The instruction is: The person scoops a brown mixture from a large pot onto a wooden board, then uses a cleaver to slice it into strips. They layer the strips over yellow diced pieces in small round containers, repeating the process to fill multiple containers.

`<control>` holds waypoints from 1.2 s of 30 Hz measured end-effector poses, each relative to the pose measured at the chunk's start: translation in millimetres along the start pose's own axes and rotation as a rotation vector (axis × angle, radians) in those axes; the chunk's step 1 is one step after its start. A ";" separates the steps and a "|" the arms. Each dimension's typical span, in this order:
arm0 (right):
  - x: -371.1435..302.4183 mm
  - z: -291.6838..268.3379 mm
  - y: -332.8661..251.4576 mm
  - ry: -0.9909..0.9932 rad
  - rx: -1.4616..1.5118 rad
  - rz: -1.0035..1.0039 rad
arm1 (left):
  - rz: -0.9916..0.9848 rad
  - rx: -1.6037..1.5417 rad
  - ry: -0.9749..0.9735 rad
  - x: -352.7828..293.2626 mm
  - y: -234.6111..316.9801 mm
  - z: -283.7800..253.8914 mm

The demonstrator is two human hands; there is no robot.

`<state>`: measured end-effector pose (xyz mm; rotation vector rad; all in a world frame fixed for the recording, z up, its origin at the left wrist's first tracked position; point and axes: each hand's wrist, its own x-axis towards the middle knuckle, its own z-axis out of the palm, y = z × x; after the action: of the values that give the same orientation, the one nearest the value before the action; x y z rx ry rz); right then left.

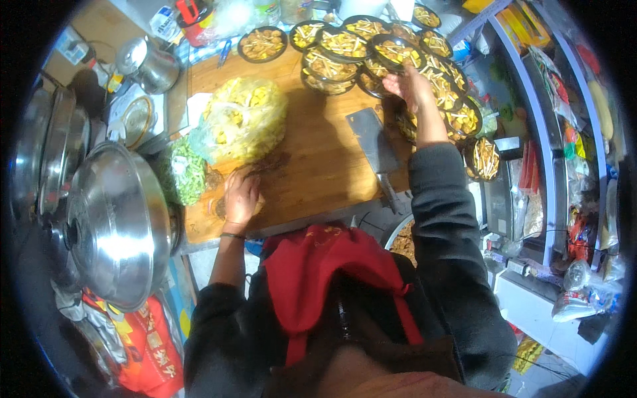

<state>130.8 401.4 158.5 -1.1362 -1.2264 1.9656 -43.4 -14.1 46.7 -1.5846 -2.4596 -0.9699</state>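
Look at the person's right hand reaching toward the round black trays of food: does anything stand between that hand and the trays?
Nothing visible does. The right hand already reaches the stacked black trays; the cleaver lies behind it on the board.

Bare wooden cutting board mid-frame; steel cleaver at three o'clock, filled black bowls crowding twelve, seemingly stacked.
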 end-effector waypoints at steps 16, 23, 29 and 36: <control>35.2 36.3 14.6 0.356 0.236 -0.307 | -0.061 -0.203 0.052 -21.9 -31.2 -14.2; -74.9 38.3 30.1 0.027 0.127 -0.244 | 0.245 -0.377 -0.049 -4.0 -3.0 26.7; -174.0 26.2 117.3 -0.059 0.123 0.152 | 0.516 -0.170 -0.209 25.7 35.5 78.8; -199.6 32.3 203.5 -0.043 0.124 0.235 | 0.228 0.031 -0.365 36.0 -9.5 70.9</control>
<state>196.2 141.9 55.1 -1.2256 -1.0137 2.2167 -48.7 49.9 -1.2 -2.1377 -2.4082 -0.6544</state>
